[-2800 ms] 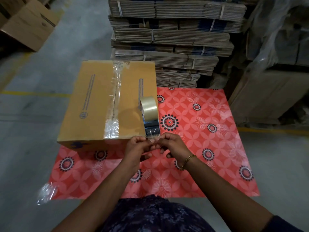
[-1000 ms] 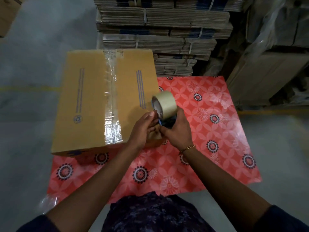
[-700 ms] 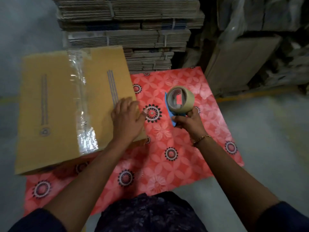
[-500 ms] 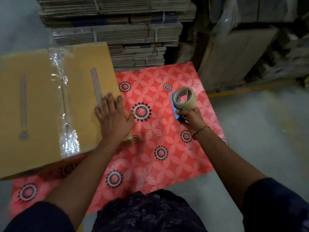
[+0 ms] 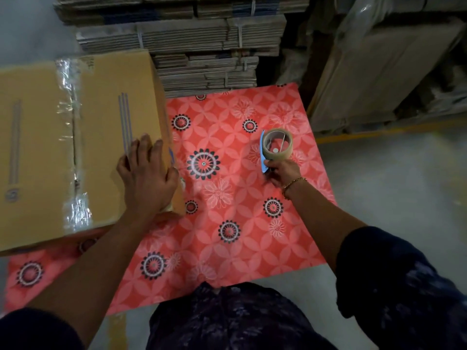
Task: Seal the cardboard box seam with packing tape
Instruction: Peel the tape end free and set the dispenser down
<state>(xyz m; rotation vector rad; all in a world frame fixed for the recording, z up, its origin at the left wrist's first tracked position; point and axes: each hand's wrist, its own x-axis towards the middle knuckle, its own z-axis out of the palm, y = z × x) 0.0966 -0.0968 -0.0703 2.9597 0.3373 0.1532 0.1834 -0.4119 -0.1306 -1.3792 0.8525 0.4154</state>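
A closed brown cardboard box [image 5: 38, 147] sits at the left on a red flowered mat [image 5: 227, 198]. A strip of clear packing tape [image 5: 73, 137] runs along its top seam from the far edge to the near edge. My left hand [image 5: 146, 178] lies flat on the box's near right corner, fingers spread. My right hand [image 5: 281, 171] grips the blue handle of a tape dispenser [image 5: 275, 147], whose roll of clear tape stands low over the mat to the right of the box.
Bundles of flattened cartons [image 5: 197, 44] are stacked behind the mat. Large plastic-wrapped cardboard packs [image 5: 379, 72] stand at the right. Grey concrete floor [image 5: 404, 185] with a yellow line lies to the right of the mat.
My hands came apart at the box's near edge. The right hand carried the tape dispenser off to the right over the mat. The left hand settled flat on the box's corner.
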